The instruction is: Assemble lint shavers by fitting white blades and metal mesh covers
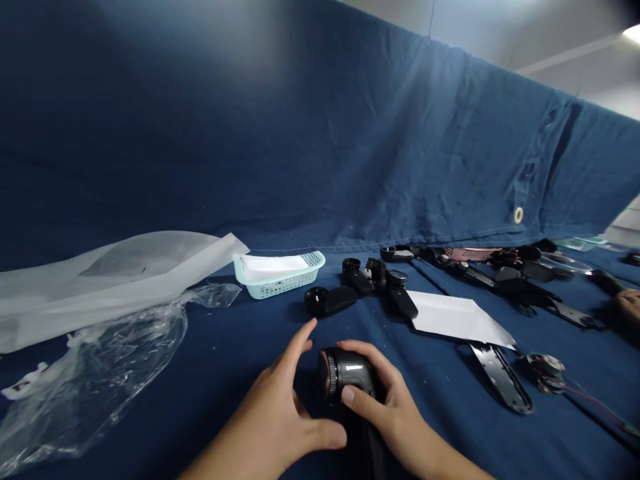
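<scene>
My right hand (385,400) grips a black handheld device (356,371) around its upper body, thumb on the front and fingers over the top. The device has a round head with a ribbed ring that faces left, small pale lettering and a handle running down toward me. What kind of device it is, I cannot tell. Just left of the round head, my left hand (287,413) is spread, thumb and fingers apart, holding nothing. Beyond the hands lie several black housing parts with round ends, among them one housing part (330,300) close by.
A light blue basket (280,285) holds white material. Clear plastic film (135,360) and a white foam sheet (150,267) lie left. To the right are white paper (457,317), an open black shell (503,380) and a wired motor (547,371). Another person's hand (629,305) shows at the right edge.
</scene>
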`<state>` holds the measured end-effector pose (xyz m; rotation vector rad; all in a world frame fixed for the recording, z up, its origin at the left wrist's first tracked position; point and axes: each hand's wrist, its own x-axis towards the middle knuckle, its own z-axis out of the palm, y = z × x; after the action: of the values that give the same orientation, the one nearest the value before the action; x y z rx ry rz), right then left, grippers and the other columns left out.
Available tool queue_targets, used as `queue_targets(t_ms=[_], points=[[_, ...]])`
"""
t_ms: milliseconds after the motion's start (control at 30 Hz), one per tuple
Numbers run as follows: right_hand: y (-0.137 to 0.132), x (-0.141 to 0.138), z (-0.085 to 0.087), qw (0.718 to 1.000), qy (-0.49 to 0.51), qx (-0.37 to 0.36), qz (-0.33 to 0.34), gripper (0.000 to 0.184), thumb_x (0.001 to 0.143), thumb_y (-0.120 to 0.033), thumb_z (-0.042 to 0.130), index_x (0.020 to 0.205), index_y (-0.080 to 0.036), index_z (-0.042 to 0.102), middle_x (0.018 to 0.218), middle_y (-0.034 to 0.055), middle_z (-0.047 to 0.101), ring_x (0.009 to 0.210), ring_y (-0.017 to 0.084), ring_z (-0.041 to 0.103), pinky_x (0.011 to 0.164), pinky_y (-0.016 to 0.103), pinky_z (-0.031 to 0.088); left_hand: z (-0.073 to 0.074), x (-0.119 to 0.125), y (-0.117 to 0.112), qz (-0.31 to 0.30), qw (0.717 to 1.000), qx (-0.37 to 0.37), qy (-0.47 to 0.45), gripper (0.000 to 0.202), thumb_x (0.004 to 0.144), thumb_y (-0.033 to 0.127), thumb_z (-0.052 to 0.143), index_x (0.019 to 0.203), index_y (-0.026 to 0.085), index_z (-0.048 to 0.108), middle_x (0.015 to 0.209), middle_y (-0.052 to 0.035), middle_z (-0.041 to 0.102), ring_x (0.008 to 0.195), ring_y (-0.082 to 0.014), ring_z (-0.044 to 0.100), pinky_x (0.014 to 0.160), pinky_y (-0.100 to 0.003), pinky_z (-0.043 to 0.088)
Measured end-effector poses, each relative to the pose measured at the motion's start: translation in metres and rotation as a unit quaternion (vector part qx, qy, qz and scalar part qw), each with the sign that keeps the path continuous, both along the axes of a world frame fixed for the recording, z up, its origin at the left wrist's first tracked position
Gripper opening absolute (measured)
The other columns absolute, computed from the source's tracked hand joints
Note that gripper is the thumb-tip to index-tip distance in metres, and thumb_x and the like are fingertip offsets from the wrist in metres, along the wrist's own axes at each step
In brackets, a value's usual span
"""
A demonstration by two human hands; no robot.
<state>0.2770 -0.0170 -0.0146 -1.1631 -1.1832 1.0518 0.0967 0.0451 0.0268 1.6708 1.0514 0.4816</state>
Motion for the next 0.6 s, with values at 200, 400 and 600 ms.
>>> queue_targets(t_ms=[200,400,600], points=[[-0.0004,-0.0004,0.0009,1.0,-0.005,0.021,0.005,0.046,0.08,-0.039,0.074,0.122,-0.028,0.059,0.118,0.0052,0.063,0.107,0.025,0.059,0.094,0.038,0.046,-0.0042,0.0014,0.0045,-0.03,0.997,-0.064,0.008,0.063,0.088,0.064,0.048,0.133,0.02,0.043,0.112,-0.0146,0.066,0.033,-0.0027,0.049,0.03,-0.016,0.035],[0.001,0.0001,0.0015,0.999,-0.033,0.026,0.007,0.047,0.081,-0.039,0.073,0.124,-0.028,0.058,0.116,0.0051,0.064,0.105,0.025,0.062,0.093,0.038,0.049,-0.0047,-0.0008,0.006,-0.026,0.999,-0.039,-0.014,0.087,0.072,0.046,0.077,0.144,0.033,0.03,0.143,-0.0166,0.046,0.053,-0.0084,0.06,0.032,-0.016,0.041],[0.0031,0.0015,-0.0039,0.997,-0.047,0.057,0.016,0.05,0.081,-0.047,0.072,0.126,-0.027,0.059,0.124,0.0079,0.061,0.113,0.027,0.06,0.101,0.042,0.048,-0.0097,0.0048,0.007,-0.042,0.996,-0.053,-0.051,0.057,0.084,0.059,0.06,0.123,0.018,0.049,0.101,-0.0098,0.066,0.067,-0.0184,0.066,0.038,-0.02,0.046]])
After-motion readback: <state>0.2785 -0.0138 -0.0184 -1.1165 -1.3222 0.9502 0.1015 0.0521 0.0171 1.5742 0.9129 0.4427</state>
